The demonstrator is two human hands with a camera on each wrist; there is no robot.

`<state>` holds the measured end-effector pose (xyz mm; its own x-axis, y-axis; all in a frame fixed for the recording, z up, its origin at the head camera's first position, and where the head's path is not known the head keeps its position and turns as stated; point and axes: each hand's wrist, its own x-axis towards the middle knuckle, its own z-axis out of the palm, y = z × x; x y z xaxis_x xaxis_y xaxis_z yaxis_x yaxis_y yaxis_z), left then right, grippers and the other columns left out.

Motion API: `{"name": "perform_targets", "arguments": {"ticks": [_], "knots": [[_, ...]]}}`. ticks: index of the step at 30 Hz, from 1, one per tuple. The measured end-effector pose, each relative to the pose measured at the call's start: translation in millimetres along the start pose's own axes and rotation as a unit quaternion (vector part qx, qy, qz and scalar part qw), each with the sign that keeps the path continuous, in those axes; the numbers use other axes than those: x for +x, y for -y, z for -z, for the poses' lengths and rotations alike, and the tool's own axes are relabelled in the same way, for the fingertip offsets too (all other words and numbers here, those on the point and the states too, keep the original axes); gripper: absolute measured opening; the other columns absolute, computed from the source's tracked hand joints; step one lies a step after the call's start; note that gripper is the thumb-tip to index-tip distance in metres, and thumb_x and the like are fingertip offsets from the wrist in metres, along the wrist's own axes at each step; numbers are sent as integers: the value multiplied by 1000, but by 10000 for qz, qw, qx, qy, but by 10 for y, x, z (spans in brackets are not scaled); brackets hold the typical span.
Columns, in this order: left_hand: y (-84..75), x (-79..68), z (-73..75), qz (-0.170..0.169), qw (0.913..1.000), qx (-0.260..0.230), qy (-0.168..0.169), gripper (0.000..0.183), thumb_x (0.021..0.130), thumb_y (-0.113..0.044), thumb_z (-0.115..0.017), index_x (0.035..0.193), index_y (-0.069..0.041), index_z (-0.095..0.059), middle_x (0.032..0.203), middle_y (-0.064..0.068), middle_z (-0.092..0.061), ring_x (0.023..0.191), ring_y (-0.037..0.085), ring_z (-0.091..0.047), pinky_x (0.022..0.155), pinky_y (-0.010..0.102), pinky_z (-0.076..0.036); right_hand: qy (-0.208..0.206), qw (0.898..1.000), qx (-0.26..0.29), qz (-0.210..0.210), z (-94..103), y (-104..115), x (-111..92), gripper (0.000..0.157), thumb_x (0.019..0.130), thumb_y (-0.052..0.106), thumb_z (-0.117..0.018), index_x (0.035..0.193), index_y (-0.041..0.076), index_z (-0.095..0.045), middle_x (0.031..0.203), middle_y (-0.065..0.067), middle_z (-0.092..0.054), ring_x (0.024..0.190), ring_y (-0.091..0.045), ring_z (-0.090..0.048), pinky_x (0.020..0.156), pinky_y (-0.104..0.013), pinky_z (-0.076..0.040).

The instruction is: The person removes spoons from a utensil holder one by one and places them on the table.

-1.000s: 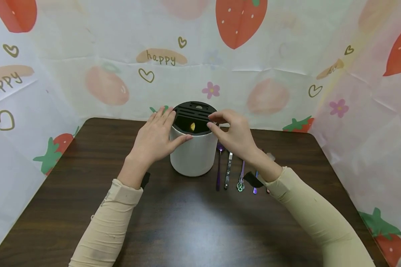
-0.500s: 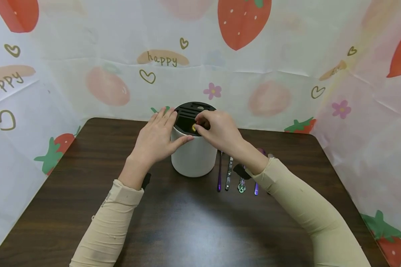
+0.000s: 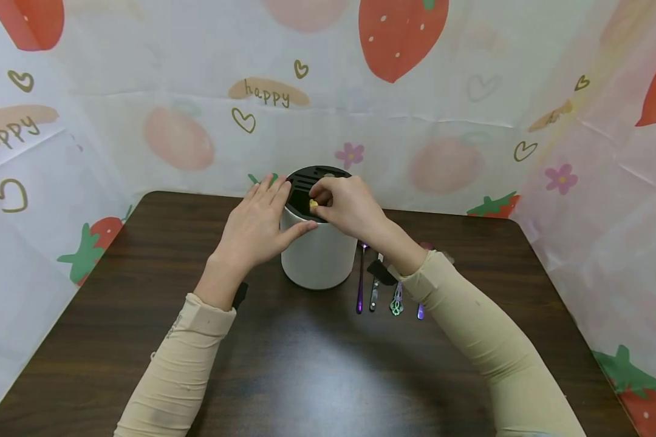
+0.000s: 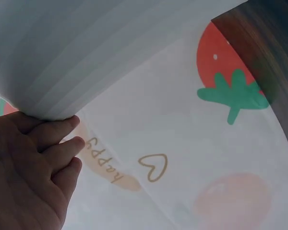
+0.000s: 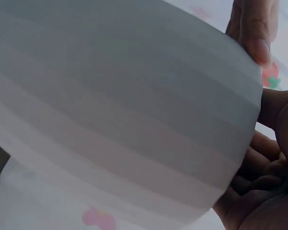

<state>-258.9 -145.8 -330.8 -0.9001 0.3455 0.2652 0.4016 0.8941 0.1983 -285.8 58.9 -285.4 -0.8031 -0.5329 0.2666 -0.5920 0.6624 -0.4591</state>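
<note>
A white, round utensil holder (image 3: 316,261) with a black slotted top (image 3: 305,176) stands at the middle back of the table. My left hand (image 3: 254,227) rests on its left rim, fingers straight and thumb along the front edge. In the left wrist view, that hand's fingertips (image 4: 72,148) lie right at the holder's edge. Over the top's wide front opening, my right hand (image 3: 352,206) pinches a small gold-yellow piece (image 3: 313,204) between thumb and fingers. Whatever lies below that piece is hidden inside the holder. The right wrist view shows mostly the holder's ribbed side (image 5: 125,96).
To the right of the holder lie a purple spoon (image 3: 361,279), a utensil with a patterned handle (image 3: 374,296), one with an ornate green handle end (image 3: 396,303) and a purple-blue handle (image 3: 420,311). My right forearm partly covers them. A printed cloth (image 3: 191,73) surrounds the dark wooden table (image 3: 115,315).
My right hand has moved left from the holder's right rim to over the front opening and taken hold of the gold-yellow piece. The left hand stays on the rim.
</note>
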Motion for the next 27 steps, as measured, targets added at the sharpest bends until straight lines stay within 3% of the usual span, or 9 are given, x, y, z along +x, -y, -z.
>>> {"name": "perform_targets", "arguments": {"ticks": [16,22,27], "knots": [[8,0,7,54,10000,-3,82,100,98,-74,-48,162,0,-31,170,17,-27,159,33,-17,131,47,-14,-274,9957,885,-88,-76,-38,-24,19,97,7,-74,115,2,-75,103,-9,-77,88,-20,-75,76,-31,-62],[16,8,6,47,9999,6,102,100,98,-75,-47,163,-1,-29,170,17,-26,160,33,-16,131,47,-15,-600,9876,1445,-142,-1,-2,-71,19,99,5,-71,118,1,-74,104,-10,-77,85,-19,-74,72,-31,-61],[48,42,-8,5,10000,-8,86,101,98,-75,-47,163,-1,-30,170,17,-27,160,33,-16,131,47,-14,-935,9772,1901,-139,77,22,-95,21,99,2,-70,120,-1,-72,108,-13,-75,86,-22,-74,77,-30,-64]]}}
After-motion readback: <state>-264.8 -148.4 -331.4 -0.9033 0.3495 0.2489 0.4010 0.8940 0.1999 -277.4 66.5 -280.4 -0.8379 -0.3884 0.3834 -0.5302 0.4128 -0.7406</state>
